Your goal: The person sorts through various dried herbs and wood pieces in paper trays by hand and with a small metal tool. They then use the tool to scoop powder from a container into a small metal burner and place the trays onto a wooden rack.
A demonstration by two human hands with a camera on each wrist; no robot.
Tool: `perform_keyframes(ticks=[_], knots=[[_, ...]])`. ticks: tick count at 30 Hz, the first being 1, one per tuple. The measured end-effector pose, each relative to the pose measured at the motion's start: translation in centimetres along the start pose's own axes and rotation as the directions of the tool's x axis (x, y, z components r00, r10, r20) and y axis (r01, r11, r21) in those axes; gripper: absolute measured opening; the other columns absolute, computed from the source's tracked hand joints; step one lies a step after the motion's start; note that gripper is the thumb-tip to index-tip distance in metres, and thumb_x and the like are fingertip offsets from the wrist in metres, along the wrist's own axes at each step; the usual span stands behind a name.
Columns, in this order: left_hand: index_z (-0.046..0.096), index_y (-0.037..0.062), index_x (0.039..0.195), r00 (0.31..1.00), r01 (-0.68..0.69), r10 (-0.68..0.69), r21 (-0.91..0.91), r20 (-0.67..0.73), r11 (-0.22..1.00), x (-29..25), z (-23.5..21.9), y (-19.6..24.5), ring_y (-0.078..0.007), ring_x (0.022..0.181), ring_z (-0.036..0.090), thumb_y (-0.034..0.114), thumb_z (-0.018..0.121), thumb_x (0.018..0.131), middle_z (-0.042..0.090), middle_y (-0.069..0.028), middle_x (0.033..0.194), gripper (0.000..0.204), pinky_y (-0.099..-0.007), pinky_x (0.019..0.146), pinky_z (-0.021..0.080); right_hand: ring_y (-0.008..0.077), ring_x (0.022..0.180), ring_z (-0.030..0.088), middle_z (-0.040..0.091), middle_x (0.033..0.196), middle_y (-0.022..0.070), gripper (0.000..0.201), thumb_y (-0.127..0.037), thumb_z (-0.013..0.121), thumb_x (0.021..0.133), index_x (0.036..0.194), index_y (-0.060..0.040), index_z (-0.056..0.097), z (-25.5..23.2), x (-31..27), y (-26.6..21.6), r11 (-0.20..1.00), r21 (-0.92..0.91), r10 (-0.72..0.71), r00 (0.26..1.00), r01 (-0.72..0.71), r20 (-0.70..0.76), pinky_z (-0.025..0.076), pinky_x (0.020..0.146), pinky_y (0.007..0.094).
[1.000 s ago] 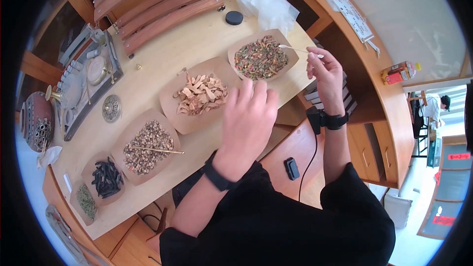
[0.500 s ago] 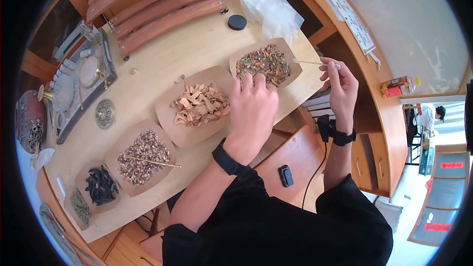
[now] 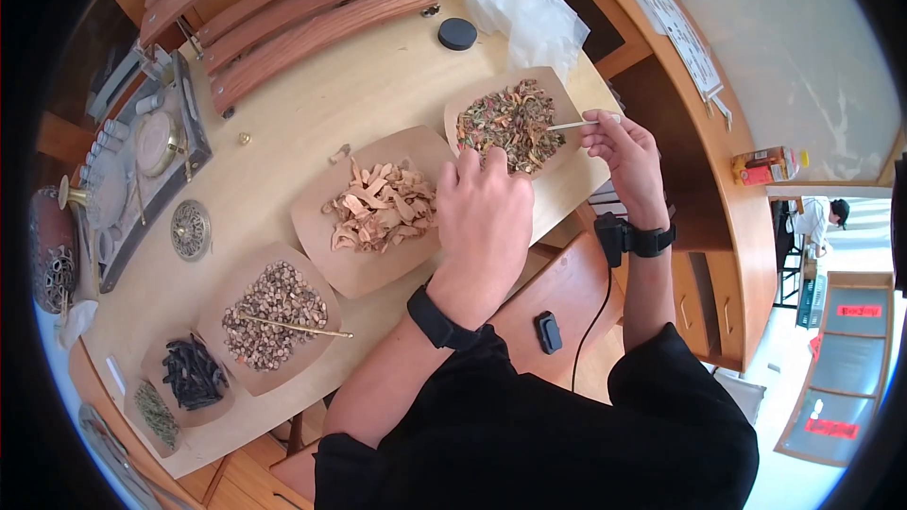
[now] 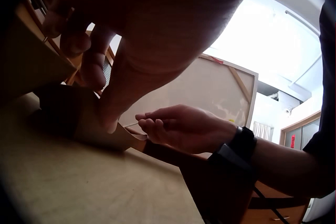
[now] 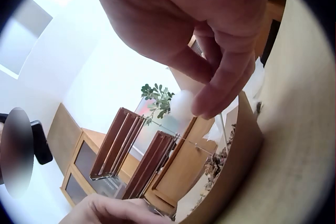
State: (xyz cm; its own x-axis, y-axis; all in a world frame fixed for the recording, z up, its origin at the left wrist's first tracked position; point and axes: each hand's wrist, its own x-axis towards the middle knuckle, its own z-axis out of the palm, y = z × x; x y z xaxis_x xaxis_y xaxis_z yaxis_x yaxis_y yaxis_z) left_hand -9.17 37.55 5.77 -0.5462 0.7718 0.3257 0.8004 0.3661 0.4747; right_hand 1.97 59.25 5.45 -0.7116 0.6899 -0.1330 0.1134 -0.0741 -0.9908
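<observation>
My right hand (image 3: pixel 625 156) pinches a thin pale stick (image 3: pixel 572 124), whose far end reaches into the mixed dried herbs (image 3: pixel 510 123). Those herbs fill a brown paper tray (image 3: pixel 559 94) at the table's right end. At the near left corner of that tray, my left hand (image 3: pixel 484 227) holds the rim with bent fingers. Seen from the left wrist, the thumb (image 4: pixel 108 121) lies against the tray's outer wall; the fingertips' contact is partly hidden. From the right wrist, the stick (image 5: pixel 221 127) slants down inside the tray wall (image 5: pixel 244 140) below my right hand (image 5: pixel 210 50).
Trays of pale slices (image 3: pixel 383 208), small round pieces (image 3: pixel 274 316) with a brass rod (image 3: pixel 298 327), black pieces (image 3: pixel 194 373) and green herb (image 3: pixel 154 414) line the left. Beyond lie a black lid (image 3: pixel 457 34), plastic bags (image 3: pixel 539 19), a wooden rack (image 3: pixel 312 38) and an ornate round piece (image 3: pixel 191 230).
My right hand has moved left and brought the stick's end from beside the tray into the herbs. My left hand has come down to the tray's corner from above.
</observation>
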Motion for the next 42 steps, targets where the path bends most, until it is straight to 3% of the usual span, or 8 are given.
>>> perform_keyframes(ticks=[14, 20, 23, 25, 26, 30, 32, 42], knots=[[0.072, 0.0091, 0.077, 0.999, 0.045, -0.045, 0.022, -0.007, 0.999, -0.2, 0.4, 0.4, -0.0246, 0.085, 0.062, 0.006, 0.063, 0.078, 0.062, -0.0066, 0.081, 0.010, -0.0390, 0.076, 0.042, 0.0123, 0.080, 0.068, 0.073, 0.098, 0.0120, 0.030, -0.018, 0.053, 0.106, 0.120, 0.0067, 0.065, 1.5, -0.8, 0.3, 0.983, 0.174, 0.046, 0.998, -0.054, 0.051, 0.054, 0.069, 0.0219], [0.072, 0.0087, 0.077, 0.999, 0.039, -0.040, 0.030, 0.001, 0.999, -0.1, 0.3, 0.5, -0.0242, 0.085, 0.063, 0.006, 0.064, 0.078, 0.063, -0.0070, 0.082, 0.009, -0.0390, 0.076, 0.043, 0.0096, 0.076, 0.063, 0.074, 0.099, 0.0095, 0.031, -0.019, 0.052, 0.107, 0.122, 0.0056, 0.064, 1.1, -1.9, -0.6, 0.968, 0.247, -0.051, 0.998, 0.043, 0.028, 0.050, 0.066, 0.0204], [0.072, 0.0086, 0.077, 0.999, 0.045, -0.045, 0.046, 0.000, 0.998, -0.2, 0.4, 0.5, -0.0242, 0.085, 0.063, 0.006, 0.064, 0.078, 0.063, -0.0069, 0.082, 0.009, -0.0389, 0.076, 0.043, 0.0085, 0.076, 0.062, 0.074, 0.099, 0.0096, 0.030, -0.019, 0.053, 0.107, 0.121, 0.0046, 0.066, 1.4, -2.3, -1.0, 0.980, 0.099, -0.171, 0.984, 0.175, -0.041, 0.049, 0.064, 0.0208], [0.073, 0.0087, 0.077, 0.999, 0.034, -0.033, 0.045, -0.016, 0.998, -0.2, 0.4, 0.5, -0.0240, 0.085, 0.063, 0.006, 0.064, 0.078, 0.063, -0.0067, 0.082, 0.009, -0.0388, 0.076, 0.043, 0.0077, 0.076, 0.062, 0.074, 0.100, 0.0104, 0.029, -0.019, 0.054, 0.107, 0.118, 0.0040, 0.069, 1.2, -2.0, -1.0, 0.875, -0.347, -0.384, 0.921, 0.338, -0.070, 0.049, 0.062, 0.0213], [0.073, 0.0087, 0.077, 0.999, 0.034, -0.033, 0.045, -0.016, 0.998, -0.2, 0.4, 0.5, -0.0240, 0.085, 0.063, 0.006, 0.064, 0.078, 0.063, -0.0067, 0.082, 0.009, -0.0388, 0.076, 0.043, 0.0076, 0.077, 0.062, 0.074, 0.100, 0.0112, 0.029, -0.018, 0.055, 0.107, 0.116, 0.0044, 0.070, 1.0, -1.8, -1.0, 0.852, -0.397, -0.404, 0.911, 0.342, -0.083, 0.050, 0.060, 0.0218], [0.073, 0.0087, 0.078, 0.999, 0.037, -0.037, 0.047, -0.011, 0.998, -0.2, 0.5, 0.5, -0.0237, 0.085, 0.063, 0.006, 0.064, 0.078, 0.064, -0.0066, 0.082, 0.010, -0.0385, 0.076, 0.043, 0.0094, 0.078, 0.064, 0.074, 0.099, 0.0113, 0.029, -0.019, 0.055, 0.106, 0.117, 0.0048, 0.069, 0.5, -1.4, -0.4, 0.929, -0.286, -0.275, 0.955, 0.234, -0.110, 0.052, 0.064, 0.0225], [0.073, 0.0087, 0.078, 0.999, 0.043, -0.042, 0.047, -0.007, 0.998, -0.2, 0.5, 0.5, -0.0237, 0.085, 0.063, 0.006, 0.064, 0.077, 0.064, -0.0066, 0.082, 0.010, -0.0384, 0.076, 0.043, 0.0116, 0.081, 0.067, 0.074, 0.099, 0.0129, 0.030, -0.018, 0.056, 0.106, 0.118, 0.0063, 0.068, 0.8, -1.5, 0.0, 0.979, -0.116, -0.180, 0.978, 0.168, -0.102, 0.055, 0.069, 0.0239], [0.074, 0.0091, 0.078, 0.999, 0.049, -0.050, 0.035, 0.006, 0.998, -0.2, 0.3, 0.6, -0.0238, 0.086, 0.063, 0.007, 0.064, 0.078, 0.064, -0.0070, 0.083, 0.010, -0.0388, 0.076, 0.043, 0.0151, 0.083, 0.069, 0.073, 0.101, 0.0154, 0.030, -0.016, 0.054, 0.106, 0.120, 0.0084, 0.066, 2.1, -2.1, 0.9, 0.996, 0.038, -0.081, 0.996, 0.082, -0.036, 0.057, 0.073, 0.0257]])
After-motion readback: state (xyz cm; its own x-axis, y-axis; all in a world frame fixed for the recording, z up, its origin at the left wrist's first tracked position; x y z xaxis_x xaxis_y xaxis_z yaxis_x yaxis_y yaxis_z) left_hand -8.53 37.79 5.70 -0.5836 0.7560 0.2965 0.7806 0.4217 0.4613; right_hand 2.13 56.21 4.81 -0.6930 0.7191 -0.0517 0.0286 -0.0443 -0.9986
